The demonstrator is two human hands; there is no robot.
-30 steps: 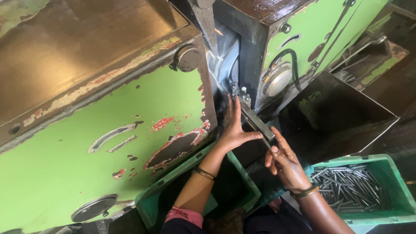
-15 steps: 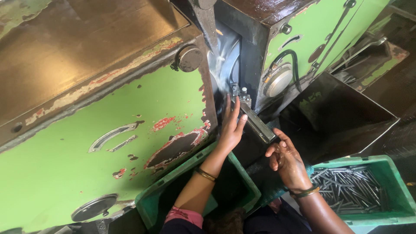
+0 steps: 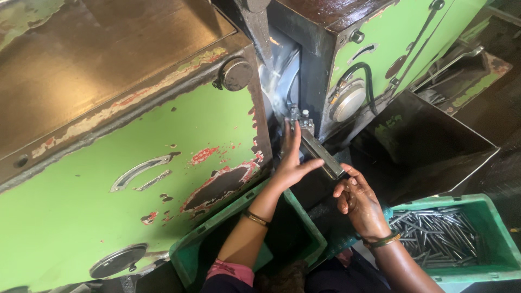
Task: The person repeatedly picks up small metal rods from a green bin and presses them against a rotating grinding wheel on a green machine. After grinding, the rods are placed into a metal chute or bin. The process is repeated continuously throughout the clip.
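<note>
Left hand [image 3: 290,163]: fingers flat, gripping nothing, pressed on metal guide rail [image 3: 321,152] at green machine [image 3: 163,157]. Right hand [image 3: 358,198]: loosely curled, empty, at rail's lower end. Rods [image 3: 439,233] fill right crate [image 3: 488,260]; feeding apparently unfinished.

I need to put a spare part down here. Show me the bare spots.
Free: the dark sloped chute right of the metal rail, and the near green crate, which looks empty. Crowded: the right green crate full of metal rods, and the rail, where the left hand and right hand work.

Chipped green machine panel [image 3: 135,217] with red-brown patches — green crates [image 3: 491,239], silvery rods [image 3: 434,233], pink sleeve [image 3: 230,270]
</note>
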